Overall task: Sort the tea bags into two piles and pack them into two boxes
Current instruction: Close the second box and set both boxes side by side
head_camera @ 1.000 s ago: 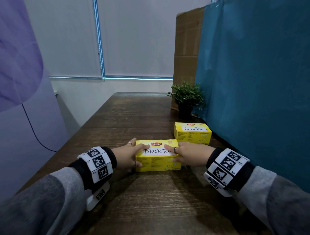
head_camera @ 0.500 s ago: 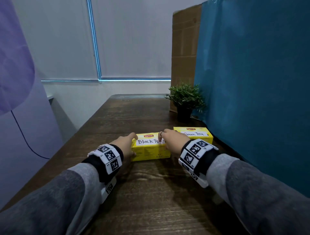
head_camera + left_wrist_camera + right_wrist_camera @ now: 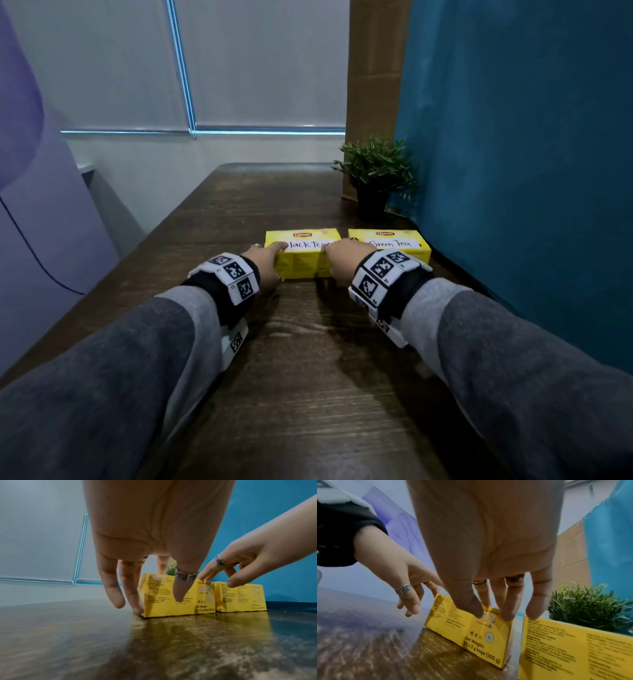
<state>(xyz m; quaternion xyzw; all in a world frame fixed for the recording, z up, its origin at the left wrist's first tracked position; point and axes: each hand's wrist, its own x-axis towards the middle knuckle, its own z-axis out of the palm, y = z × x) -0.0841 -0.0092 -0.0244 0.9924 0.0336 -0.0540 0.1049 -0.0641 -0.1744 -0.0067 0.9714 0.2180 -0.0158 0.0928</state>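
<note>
**Boxes side by side at far right of bench**

Bench point(image 3: 294, 359) was dark wood, with a purple panel point(image 3: 41, 212) along its left. Left hand point(image 3: 265, 265) lay at the left end of the Black Tea box point(image 3: 303, 255): fingers point(image 3: 132, 595) hung nearly straight, tips at the box's lower left corner where it met the bench, thumb in front of the near face. Whether the thumb touched could not be told. Nothing was gripped. Right hand point(image 3: 342, 262) lay at the right end of the same box, fingers point(image 3: 508, 601) extended and loosely spread over its top right edge, thumb on the near face; a light hold at most, no curl around it. Green Tea box point(image 3: 390, 246) stood just beside to the right, a narrow gap between the two, both flat on the bench with lids down. Potted plant point(image 3: 375, 178) stood behind the Green Tea box, against the blue curtain point(image 3: 520, 154).
</note>
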